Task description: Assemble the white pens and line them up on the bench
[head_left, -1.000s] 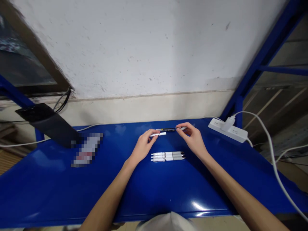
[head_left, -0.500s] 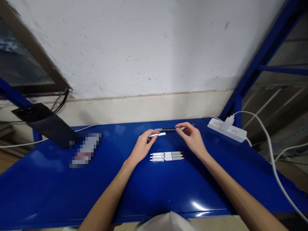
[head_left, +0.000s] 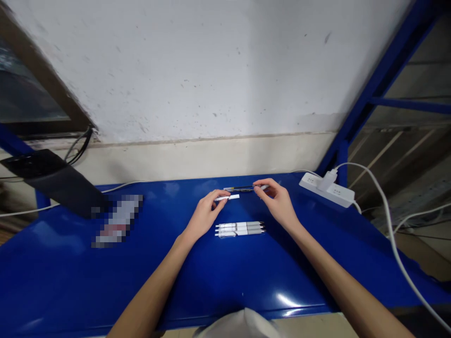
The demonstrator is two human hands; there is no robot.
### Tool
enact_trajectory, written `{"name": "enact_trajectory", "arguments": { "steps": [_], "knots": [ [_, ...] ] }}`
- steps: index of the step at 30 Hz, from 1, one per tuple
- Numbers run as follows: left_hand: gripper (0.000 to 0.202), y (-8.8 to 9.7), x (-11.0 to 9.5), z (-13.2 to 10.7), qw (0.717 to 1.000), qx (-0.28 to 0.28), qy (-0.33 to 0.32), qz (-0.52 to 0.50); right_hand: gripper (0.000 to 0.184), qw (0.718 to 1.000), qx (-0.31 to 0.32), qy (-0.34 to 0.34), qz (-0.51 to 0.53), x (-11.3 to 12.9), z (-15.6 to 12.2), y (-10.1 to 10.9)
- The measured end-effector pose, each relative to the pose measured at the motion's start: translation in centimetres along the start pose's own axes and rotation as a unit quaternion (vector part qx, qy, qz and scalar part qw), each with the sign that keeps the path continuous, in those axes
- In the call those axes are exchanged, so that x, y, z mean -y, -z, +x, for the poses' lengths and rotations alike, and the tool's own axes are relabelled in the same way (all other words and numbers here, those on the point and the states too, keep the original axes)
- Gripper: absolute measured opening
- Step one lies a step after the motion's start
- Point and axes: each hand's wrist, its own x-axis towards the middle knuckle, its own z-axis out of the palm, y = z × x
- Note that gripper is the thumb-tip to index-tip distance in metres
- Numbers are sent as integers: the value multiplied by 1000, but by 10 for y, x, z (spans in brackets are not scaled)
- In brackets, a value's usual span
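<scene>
My left hand [head_left: 206,210] pinches a white pen barrel [head_left: 233,196] between thumb and fingertips, its free end pointing right. Opposite it, my right hand [head_left: 276,197] is closed on a grey pen front piece [head_left: 264,187]. A thin dark pen refill [head_left: 243,188] with a paler left end reaches from the right fingertips toward the left; whether it is held or lies on the table I cannot tell. Below both hands, three white-and-grey pens [head_left: 240,229] lie side by side, tips to the right.
The blue table [head_left: 218,277] meets a whitish wall [head_left: 197,94]. On the right is a white power strip [head_left: 327,189] with a plug and cable. A dark upright box [head_left: 70,188] and a blurred-out flat item [head_left: 118,220] are on the left.
The whole view has turned slightly to the right, so everything appears a little further left. Both hands keep nearly the same pose and hold the same pen parts.
</scene>
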Motion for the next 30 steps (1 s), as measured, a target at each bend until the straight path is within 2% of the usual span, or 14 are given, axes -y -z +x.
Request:
{"name": "enact_trajectory", "arguments": {
  "steps": [21,30],
  "knots": [
    [22,-1,0,2,1000,-2,3,5,27,999,5,-30,28,4,-1,-1],
    [23,0,-2,1,1000,-1,14,-7,36,998,-2,-52,45,2,1,1]
  ]
}}
